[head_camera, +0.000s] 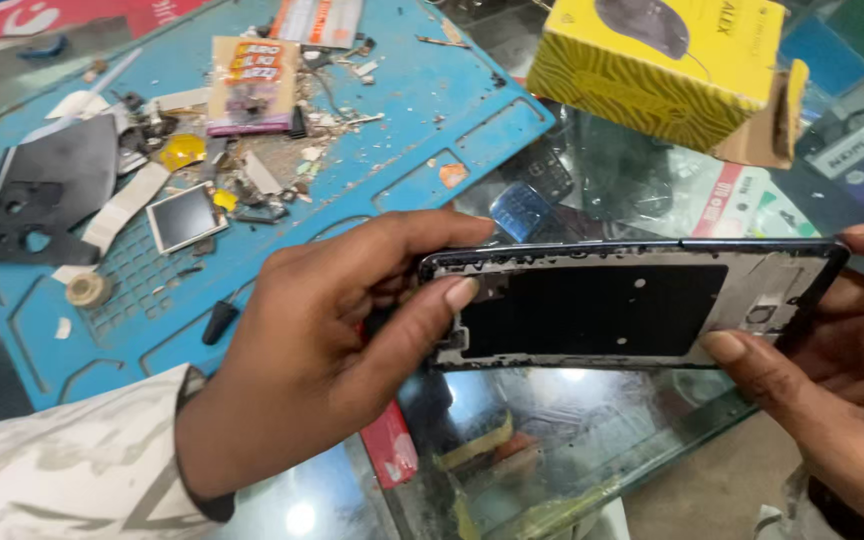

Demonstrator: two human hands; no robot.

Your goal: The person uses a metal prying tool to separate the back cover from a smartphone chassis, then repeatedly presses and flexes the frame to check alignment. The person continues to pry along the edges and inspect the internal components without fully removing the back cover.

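Note:
Both my hands hold a bare phone frame (632, 305), a black and silver rectangle with its inner side facing up, level above a glass counter. My left hand (342, 340) grips the frame's left end, thumb on its face and fingers curled over the far edge. My right hand (832, 370) pinches the right end, thumb on the near corner and a fingertip at the far corner. A red object (392, 445) pokes out under my left hand.
A blue work mat (422, 130) lies at the left, littered with a small screen (184, 216), a black back cover (47, 190), tape strips, a card of small parts (252, 85) and scraps. A yellow box (667, 65) stands at the back right on the glass counter (552, 430).

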